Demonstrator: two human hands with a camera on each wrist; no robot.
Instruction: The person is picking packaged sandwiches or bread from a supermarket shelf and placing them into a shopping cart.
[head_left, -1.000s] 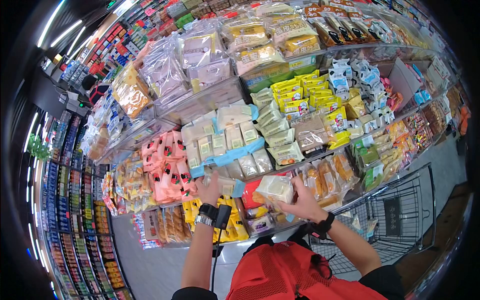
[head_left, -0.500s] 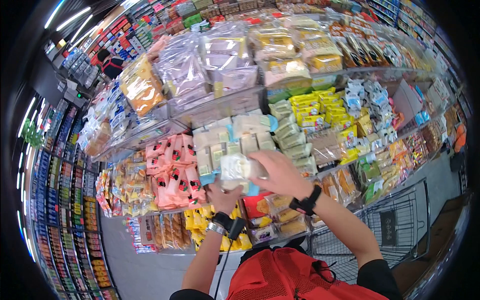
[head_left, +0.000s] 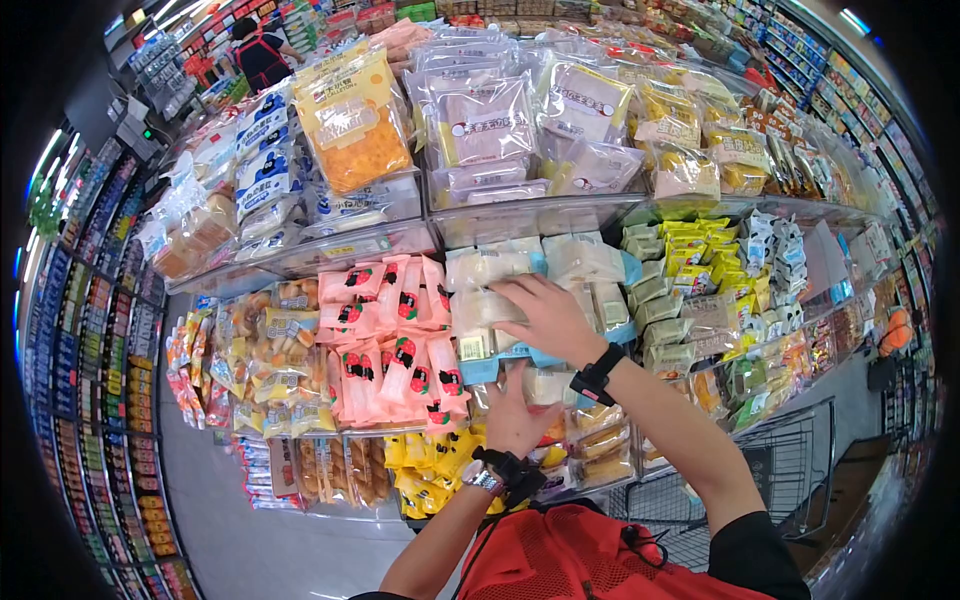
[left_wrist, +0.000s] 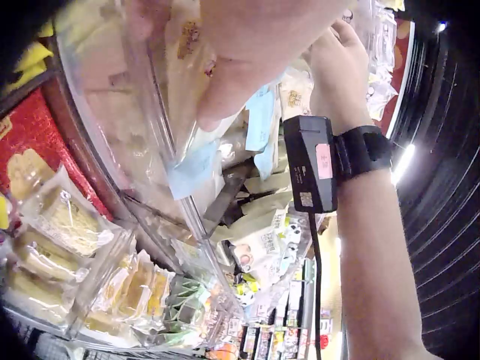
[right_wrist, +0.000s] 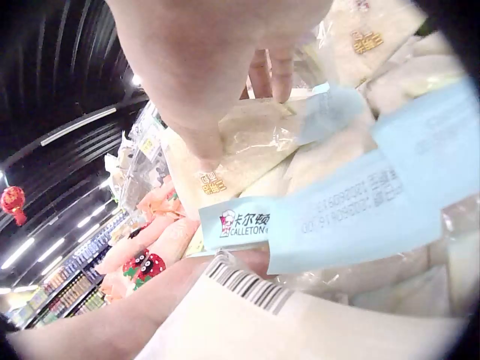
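White packs of bread with pale blue ends fill the middle bin. My right hand (head_left: 548, 318) reaches over them and grips one clear-wrapped bread pack (right_wrist: 247, 146); in the right wrist view its thumb lies on one side and its fingers on the other. My left hand (head_left: 522, 415) is at the bin's front, fingers up against the lower packs and thumb spread to the side. The right wrist view puts a left finger (right_wrist: 251, 260) under a blue wrapper end (right_wrist: 240, 225), beside a pack with a barcode (right_wrist: 247, 289).
Pink strawberry-print packs (head_left: 385, 345) lie left of the bread, green and yellow packs to the right. Larger bagged loaves (head_left: 485, 120) stand on the upper shelf behind a clear ledge. Yellow packs (head_left: 435, 465) sit below. A shopping cart (head_left: 770, 480) stands right; another person (head_left: 262, 60) is far back.
My right hand has carried a white bread pack from the lower right up into the middle bin. My left hand has shifted right along the bin's front, and the view has moved closer.
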